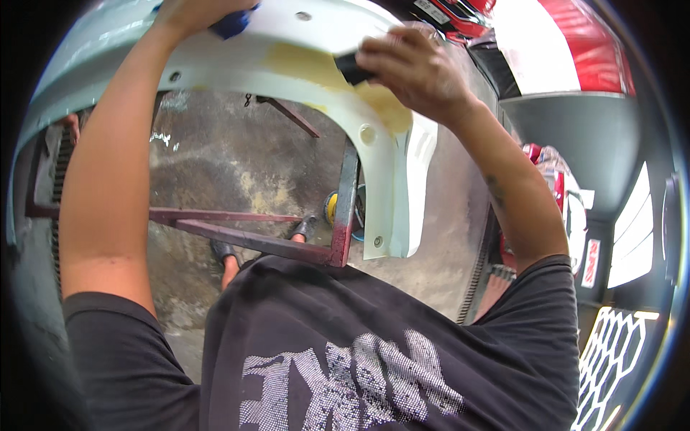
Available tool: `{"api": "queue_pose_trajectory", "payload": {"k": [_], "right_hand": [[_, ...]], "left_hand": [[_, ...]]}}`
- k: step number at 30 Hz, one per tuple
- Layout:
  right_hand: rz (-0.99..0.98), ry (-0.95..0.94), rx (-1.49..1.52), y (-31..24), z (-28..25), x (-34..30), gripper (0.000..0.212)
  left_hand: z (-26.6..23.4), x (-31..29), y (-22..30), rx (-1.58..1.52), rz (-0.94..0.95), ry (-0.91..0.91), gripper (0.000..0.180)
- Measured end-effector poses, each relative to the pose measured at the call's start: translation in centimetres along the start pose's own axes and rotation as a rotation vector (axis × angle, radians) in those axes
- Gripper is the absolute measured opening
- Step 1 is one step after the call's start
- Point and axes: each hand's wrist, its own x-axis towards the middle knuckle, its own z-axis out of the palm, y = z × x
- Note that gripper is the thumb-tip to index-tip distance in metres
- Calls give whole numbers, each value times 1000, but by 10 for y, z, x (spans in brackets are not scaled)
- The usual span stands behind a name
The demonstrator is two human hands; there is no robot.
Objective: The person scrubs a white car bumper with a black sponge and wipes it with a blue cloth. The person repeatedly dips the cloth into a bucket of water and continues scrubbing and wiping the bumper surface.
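A pale, whitish-green curved vehicle body panel (287, 85) spans the upper part of the head view, with a yellowish filler patch (302, 61) on its arch. My right hand (413, 68) is closed round a black sanding block (352, 68) and holds it against the patch; the fingers are slightly blurred. At the top edge my left hand (188, 16) rests over the panel, closed on a crumpled blue cloth (233, 24) that shows on both sides of it. Part of that hand is cut off by the frame.
A dark red metal stand (259, 241) is below the panel, in front of my legs. Near its upright, a yellow round object (330, 208) sits on the stained concrete floor (208, 151). Red and white wrapped parts (568, 43) and a dark glossy surface (582, 136) lie to the right.
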Motion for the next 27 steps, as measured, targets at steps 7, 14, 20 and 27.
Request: {"api": "queue_pose_trajectory", "payload": {"k": [7,14,20,27], "right_hand": [[1058,562,250,-90,7,-147,47],[1551,700,264,-199,46,-180,42],[1564,599,246,-206,45,-180,43],[1485,597,167,-209,49,-191,41]], "left_hand": [[29,25,-28,14,162,-73,69],[106,-19,146,-148,684,-189,36],[169,-58,245,-227,835,-168,33],[136,-74,192,94,1095,-211,37]]}}
